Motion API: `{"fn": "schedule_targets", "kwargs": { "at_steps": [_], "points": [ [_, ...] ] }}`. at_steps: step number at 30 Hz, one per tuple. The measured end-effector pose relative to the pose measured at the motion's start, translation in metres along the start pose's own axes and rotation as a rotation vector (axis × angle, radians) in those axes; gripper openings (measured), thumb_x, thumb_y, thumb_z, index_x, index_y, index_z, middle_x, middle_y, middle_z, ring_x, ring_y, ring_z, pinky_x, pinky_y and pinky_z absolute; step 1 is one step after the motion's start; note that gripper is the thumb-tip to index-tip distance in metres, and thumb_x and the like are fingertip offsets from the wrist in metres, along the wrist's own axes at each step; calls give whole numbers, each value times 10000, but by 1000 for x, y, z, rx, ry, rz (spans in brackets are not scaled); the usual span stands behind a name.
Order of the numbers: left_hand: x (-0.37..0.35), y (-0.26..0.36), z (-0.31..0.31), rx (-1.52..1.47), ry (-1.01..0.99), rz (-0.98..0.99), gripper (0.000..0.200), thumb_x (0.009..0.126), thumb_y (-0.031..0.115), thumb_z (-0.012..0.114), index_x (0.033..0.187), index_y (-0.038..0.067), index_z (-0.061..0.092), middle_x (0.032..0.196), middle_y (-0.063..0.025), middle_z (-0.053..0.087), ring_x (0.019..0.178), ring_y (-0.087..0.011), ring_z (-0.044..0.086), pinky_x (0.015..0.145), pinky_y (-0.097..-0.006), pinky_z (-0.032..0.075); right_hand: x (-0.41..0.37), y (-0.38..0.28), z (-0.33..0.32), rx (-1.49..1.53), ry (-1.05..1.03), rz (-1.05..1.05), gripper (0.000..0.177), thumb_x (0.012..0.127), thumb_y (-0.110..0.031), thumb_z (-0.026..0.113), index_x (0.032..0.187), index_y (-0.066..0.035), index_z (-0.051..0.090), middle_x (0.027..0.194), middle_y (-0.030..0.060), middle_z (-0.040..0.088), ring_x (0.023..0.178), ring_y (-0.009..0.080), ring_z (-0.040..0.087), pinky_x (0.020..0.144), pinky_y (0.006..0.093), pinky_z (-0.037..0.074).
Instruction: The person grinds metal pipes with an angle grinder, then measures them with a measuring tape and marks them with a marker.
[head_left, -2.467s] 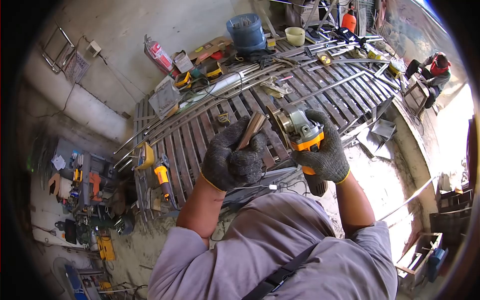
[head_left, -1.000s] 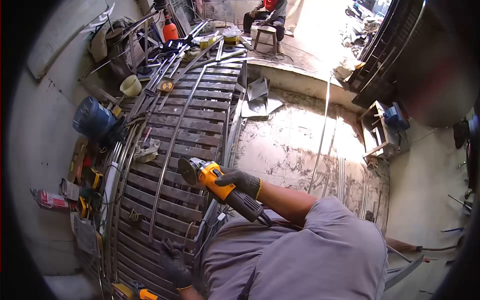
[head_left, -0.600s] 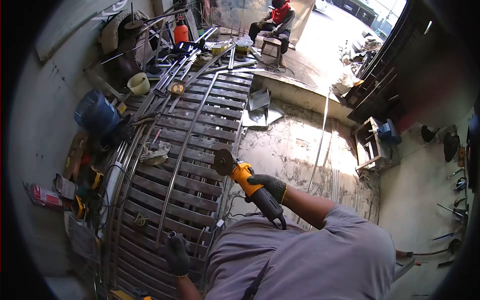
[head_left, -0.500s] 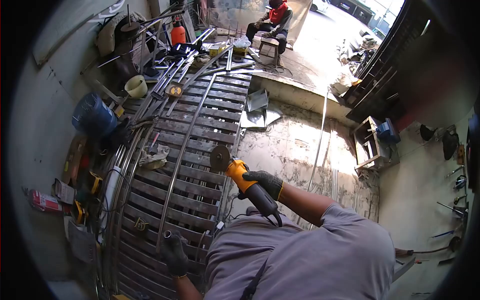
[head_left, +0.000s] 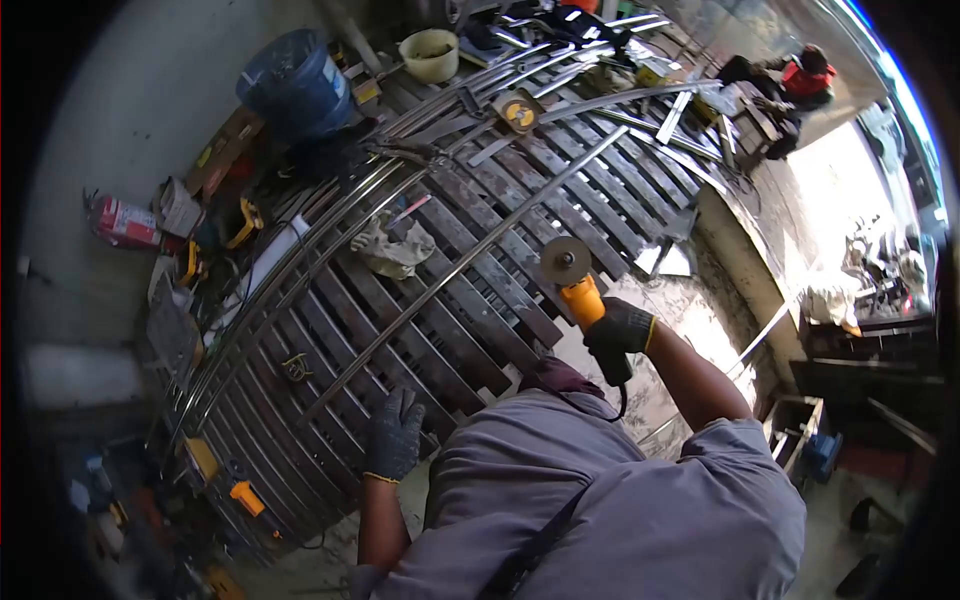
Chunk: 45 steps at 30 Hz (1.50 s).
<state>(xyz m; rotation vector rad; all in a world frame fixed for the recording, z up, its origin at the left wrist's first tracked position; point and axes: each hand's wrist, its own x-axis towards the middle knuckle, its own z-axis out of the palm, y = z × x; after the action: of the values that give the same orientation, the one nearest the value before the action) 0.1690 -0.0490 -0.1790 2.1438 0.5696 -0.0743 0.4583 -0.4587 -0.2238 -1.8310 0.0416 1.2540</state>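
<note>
My right hand [head_left: 620,330], in a dark glove, is closed round an orange and black angle grinder [head_left: 582,300]. Its cutting disc [head_left: 566,261] points up and away from my body, above the edge of the slatted metal table [head_left: 440,325]. My left hand [head_left: 396,437], gloved too, is over the table near my body with its fingers stretched out; nothing shows in it. A long metal tube [head_left: 470,255] lies diagonally across the slats, its near end left of my left hand. The grinder's disc is apart from the tube.
Several metal tubes [head_left: 350,215] line the table's left side. A crumpled cloth [head_left: 393,247], a yellow-labelled disc [head_left: 519,112] and a second orange tool [head_left: 246,497] lie on it. A blue bucket [head_left: 295,90] stands beyond. Another person [head_left: 800,85] sits at far right.
The view has turned, so the table appears tilted. The grinder is still in my right hand. A round metal end seen at my left hand before no longer shows there; its fingers are now straighter.
</note>
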Motion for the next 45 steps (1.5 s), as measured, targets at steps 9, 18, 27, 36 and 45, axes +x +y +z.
{"fn": "schedule_targets", "kwargs": {
  "at_steps": [9, 18, 27, 36, 45],
  "points": [
    [45, 100, 53, 117, 124, -49, 329, 938, 252, 838, 1204, 63, 800, 1139, -215, 760, 1049, -432, 730, 931, -503, 596, 136, -92, -157, -890, 171, -520, 527, 709, -147, 908, 1197, -39, 742, 1104, 232, 769, 1031, 444, 738, 915, 475, 600],
    [26, 100, 58, 289, 181, -53, 255, 946, 175, 822, 1178, 84, 764, 1174, -191, 723, 1117, -419, 708, 954, -477, 586, 160, -114, -164, -1165, 145, -570, 545, 709, -102, 811, 1251, -91, 753, 1144, 217, 706, 1145, 456, 668, 991, 514, 578],
    [19, 56, 29, 86, 312, -164, 245, 873, 161, 871, 1068, 74, 751, 1077, -179, 710, 998, -409, 713, 908, -466, 587, 139, -103, -162, -1193, 325, -471, 728, 712, -103, 884, 1404, -111, 657, 1342, 213, 681, 1256, 452, 658, 1061, 526, 569],
    [45, -54, -48, -60, 650, 6, 192, 838, 63, 852, 996, 69, 743, 911, -132, 717, 856, -295, 725, 786, -407, 580, 26, -112, -75, -1351, 852, -313, 774, 746, -142, 850, 1475, -79, 598, 1344, 219, 646, 1257, 458, 624, 1081, 555, 531],
    [205, -192, -59, -44, 787, -6, 279, 817, 110, 861, 1058, 27, 747, 954, -182, 746, 895, -362, 728, 857, -459, 574, -47, -67, 42, -1208, 823, -372, 643, 785, -172, 850, 1376, -35, 638, 1317, 228, 642, 1254, 463, 599, 1070, 555, 510]
  ]
}}
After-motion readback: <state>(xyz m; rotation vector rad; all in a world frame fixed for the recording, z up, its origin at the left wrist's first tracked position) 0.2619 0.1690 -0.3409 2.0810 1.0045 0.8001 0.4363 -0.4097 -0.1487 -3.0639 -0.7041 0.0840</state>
